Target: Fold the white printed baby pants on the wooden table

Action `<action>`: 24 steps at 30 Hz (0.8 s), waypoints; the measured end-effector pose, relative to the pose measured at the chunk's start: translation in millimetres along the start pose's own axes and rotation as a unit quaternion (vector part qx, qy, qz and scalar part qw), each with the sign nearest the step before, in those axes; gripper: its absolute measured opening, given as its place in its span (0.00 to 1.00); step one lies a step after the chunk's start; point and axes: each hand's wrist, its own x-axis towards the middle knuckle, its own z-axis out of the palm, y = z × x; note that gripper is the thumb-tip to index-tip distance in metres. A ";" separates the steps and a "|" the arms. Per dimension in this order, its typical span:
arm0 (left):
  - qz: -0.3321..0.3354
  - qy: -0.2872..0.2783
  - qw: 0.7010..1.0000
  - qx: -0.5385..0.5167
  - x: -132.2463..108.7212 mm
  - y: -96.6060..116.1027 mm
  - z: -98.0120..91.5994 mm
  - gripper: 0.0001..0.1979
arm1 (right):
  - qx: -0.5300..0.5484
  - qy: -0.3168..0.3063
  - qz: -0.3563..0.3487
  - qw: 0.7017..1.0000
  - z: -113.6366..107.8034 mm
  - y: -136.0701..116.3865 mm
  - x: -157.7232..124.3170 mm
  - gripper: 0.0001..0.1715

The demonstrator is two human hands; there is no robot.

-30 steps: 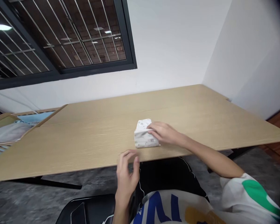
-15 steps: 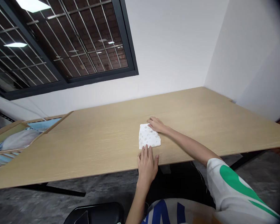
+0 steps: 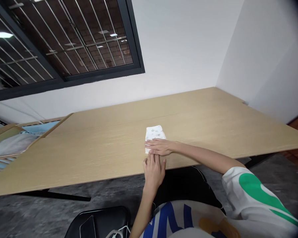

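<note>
while the right hand (image 3: 161, 146) lies across the near half of the white printed item (image 3: 154, 130), its fingers stretched out together and pointing left, the left hand (image 3: 154, 172) reaches in from the near side with its thumb held apart. neither hand appears to grip anything: the left fingers are extended, their tips meeting the right hand at the item's near edge, and whether they also touch the item cannot be told.

the item sits on the wooden table (image 3: 101, 142), just beyond its near edge; its far half, dotted with small motifs, shows past the right hand. by the look of it, the step in hand is pressing or smoothing the item flat. the next move would seem to call for even pressure from the right palm, with the left fingertips steadying the near edge so that nothing slides or springs up.

half a second earlier, the right hand was at the item's far right corner and most of the printed surface lay uncovered; now that hand has come nearer and spread over it, while the left hand remains at the near side.
</note>
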 end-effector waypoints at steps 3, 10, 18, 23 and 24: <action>0.000 -0.001 1.000 -0.007 0.0 -0.4 0.1 0.25 | 0.006 -0.014 0.037 0.999 -7.1 23.1 8.5 0.34; -0.006 -0.015 1.000 -0.010 -0.1 1.7 -2.3 0.26 | 0.007 0.036 0.081 0.996 -20.9 67.6 20.0 0.38; 0.030 -0.021 0.993 -0.109 29.6 -47.5 -18.5 0.15 | -0.096 0.137 0.067 0.984 -29.6 39.8 -2.4 0.30; 0.057 -0.041 0.991 -0.115 47.9 -63.9 -19.0 0.11 | -0.075 0.119 0.068 0.988 -23.9 10.2 -43.3 0.34; 0.058 -0.047 0.990 -0.116 49.9 -63.2 -18.7 0.12 | -0.065 0.111 0.073 0.989 -20.8 7.3 -50.8 0.38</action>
